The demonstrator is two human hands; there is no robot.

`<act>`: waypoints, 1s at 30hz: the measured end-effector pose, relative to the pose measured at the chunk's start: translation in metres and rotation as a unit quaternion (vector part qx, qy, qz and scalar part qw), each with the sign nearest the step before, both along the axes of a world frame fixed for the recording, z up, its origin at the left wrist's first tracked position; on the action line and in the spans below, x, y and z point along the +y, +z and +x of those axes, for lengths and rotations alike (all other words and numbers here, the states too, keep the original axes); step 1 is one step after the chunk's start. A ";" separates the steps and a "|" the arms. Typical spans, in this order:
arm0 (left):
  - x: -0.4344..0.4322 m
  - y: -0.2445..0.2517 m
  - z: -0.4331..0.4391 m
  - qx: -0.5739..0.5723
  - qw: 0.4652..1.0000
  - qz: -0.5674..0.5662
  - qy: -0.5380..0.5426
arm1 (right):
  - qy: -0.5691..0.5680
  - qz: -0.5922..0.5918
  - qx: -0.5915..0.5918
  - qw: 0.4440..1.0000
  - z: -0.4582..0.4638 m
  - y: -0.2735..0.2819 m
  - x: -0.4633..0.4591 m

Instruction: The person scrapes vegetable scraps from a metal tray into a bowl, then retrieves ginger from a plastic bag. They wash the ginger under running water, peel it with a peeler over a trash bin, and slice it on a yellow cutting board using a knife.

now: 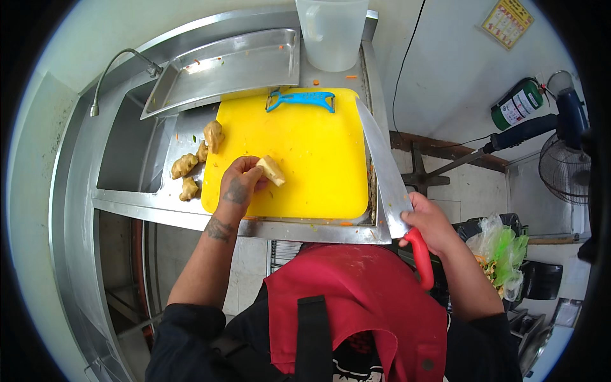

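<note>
My left hand (242,184) pinches a pale, peeled piece of ginger (271,171) between thumb and fingers, over the left half of a yellow cutting board (315,157). At the board's right edge, my right hand (427,222) grips a large kitchen knife (382,162) where its wide blade meets the red handle. The blade points away from me, its tip by the board's far right corner. A blue peeler (303,99) lies across the far part of the board. Several unpeeled ginger pieces (184,165) rest at the board's left side, one of them (214,136) overlapping its edge.
Behind the board sits a shallow stainless steel tray (234,62) with a few scraps, beside a translucent plastic container (332,36). A sink (138,143) with a gooseneck faucet (114,62) is at left. On the right are a fan (565,167) and a bin with plastic bags (501,253).
</note>
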State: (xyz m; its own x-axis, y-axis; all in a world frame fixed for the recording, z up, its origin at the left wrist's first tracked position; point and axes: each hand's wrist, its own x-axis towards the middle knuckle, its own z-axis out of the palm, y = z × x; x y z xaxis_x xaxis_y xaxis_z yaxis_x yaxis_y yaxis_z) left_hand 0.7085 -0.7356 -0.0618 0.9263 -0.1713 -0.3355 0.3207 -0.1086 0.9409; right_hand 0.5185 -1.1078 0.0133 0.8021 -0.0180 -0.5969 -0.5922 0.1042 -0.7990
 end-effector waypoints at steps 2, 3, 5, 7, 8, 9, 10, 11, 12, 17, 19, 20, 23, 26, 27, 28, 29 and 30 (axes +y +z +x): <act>-0.001 -0.001 0.000 -0.007 1.000 0.008 0.002 | 0.069 0.016 0.013 0.997 -0.010 0.008 0.005; -0.002 -0.001 -0.001 -0.010 1.000 0.011 0.008 | 0.098 0.006 0.038 0.994 -0.012 0.012 0.008; -0.005 -0.001 -0.002 -0.029 0.999 0.028 0.018 | 0.181 -0.090 0.028 0.979 -0.011 0.021 0.017; -0.008 0.000 -0.007 -0.061 0.997 0.048 0.022 | 0.255 -0.247 -0.007 0.935 -0.009 0.030 0.029; -0.010 0.001 -0.008 -0.090 0.991 0.095 0.019 | 0.293 -0.411 -0.072 0.860 -0.006 0.029 0.042; -0.012 0.001 -0.009 -0.123 0.984 0.131 0.014 | 0.312 -0.430 -0.095 0.842 -0.004 0.032 0.047; -0.014 0.001 -0.011 -0.139 0.977 0.162 0.013 | 0.332 -0.449 -0.097 0.824 0.000 0.033 0.053; -0.016 0.001 -0.012 -0.161 0.969 0.185 0.012 | 0.351 -0.469 -0.118 0.802 0.003 0.034 0.059; -0.017 0.001 -0.014 -0.166 0.965 0.202 0.015 | 0.377 -0.474 -0.113 0.787 0.006 0.035 0.064; -0.021 -0.002 -0.018 -0.182 0.965 0.188 0.030 | 0.425 -0.480 -0.130 0.757 0.014 0.036 0.076; -0.021 -0.004 -0.019 -0.175 0.972 0.153 0.038 | 0.426 -0.477 -0.134 0.757 0.015 0.037 0.077; -0.021 -0.005 -0.019 -0.184 0.970 0.154 0.038 | 0.426 -0.477 -0.135 0.757 0.015 0.038 0.078; -0.022 -0.005 -0.019 -0.178 0.971 0.153 0.035 | 0.433 -0.477 -0.119 0.755 0.016 0.040 0.079; -0.022 -0.004 -0.020 -0.173 0.973 0.149 0.035 | 0.438 -0.473 -0.113 0.756 0.016 0.043 0.079; -0.022 -0.004 -0.020 -0.174 0.972 0.155 0.033 | 0.441 -0.471 -0.108 0.756 0.016 0.044 0.079; -0.022 -0.003 -0.020 -0.174 0.971 0.161 0.031 | 0.439 -0.469 -0.112 0.758 0.016 0.045 0.079; -0.022 -0.003 -0.019 -0.174 0.970 0.166 0.031 | 0.440 -0.467 -0.110 0.759 0.016 0.045 0.079; -0.023 -0.002 -0.019 -0.175 0.969 0.170 0.030 | 0.441 -0.467 -0.110 0.759 0.015 0.046 0.079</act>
